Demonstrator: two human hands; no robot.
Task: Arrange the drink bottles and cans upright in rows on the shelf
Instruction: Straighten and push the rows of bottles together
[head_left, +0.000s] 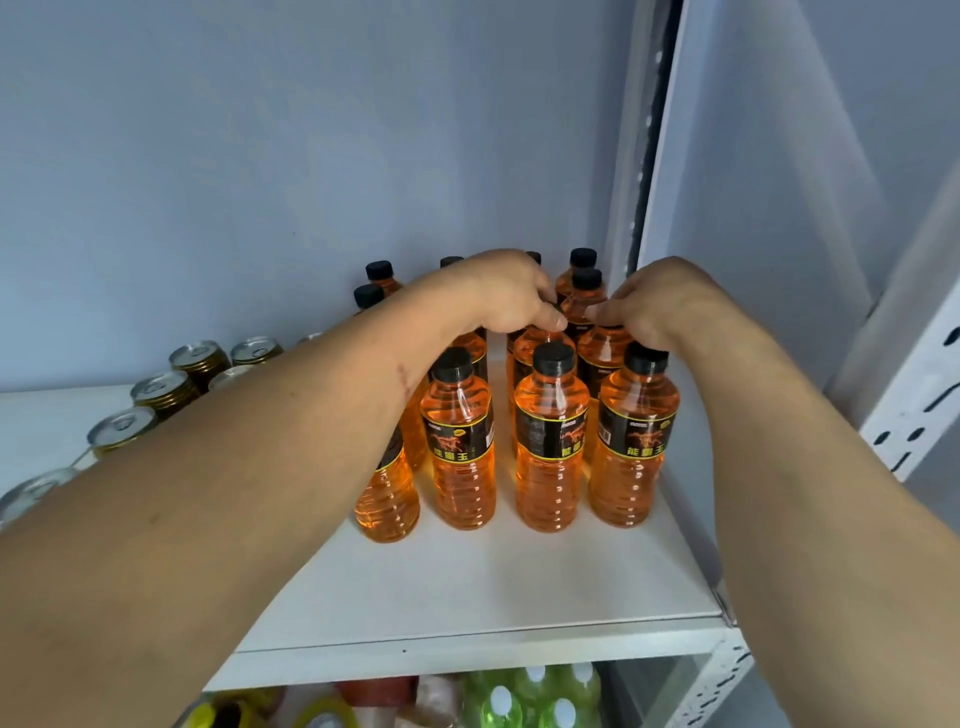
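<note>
Both hands curled down over second-row bottle tops at frame centre: left hand (511, 296) pinching the neck of a clear plastic orange-drink bottle with black-and-yellow label (540, 343), thumb and fingers closed on it, its cap hidden under the palm; right hand (652, 306) wrapped over the cap of the neighbouring same-type bottle (602, 353), fingers curled round it. Neither released.

Risks, as judgement: bottles packed close, nearly touching, so any sideways tug on a held neck likely to knock the front-row bottle (549, 441) or the front right one (634, 441) forward toward the bare white shelf board (467, 587) and its front edge. Left forearm crossed low over the gold-topped metal cans (163, 389) at left of frame; a dropped elbow could tip those. Tall narrow bottles, liquid-filled, top-heavy when gripped by the cap; slip possible on smooth plastic.

Look of task items: orange bottles all upright, black screw caps, ribbed lower bodies, grouped in rough rows at centre-right of frame against the grey upright post (631, 208); back rows partly hidden by hands. Leftmost front bottle (387, 499) half behind the forearm. Cans upright, in a diagonal run at left. Green bottles (530, 696) on lower level, bottom of frame.
</note>
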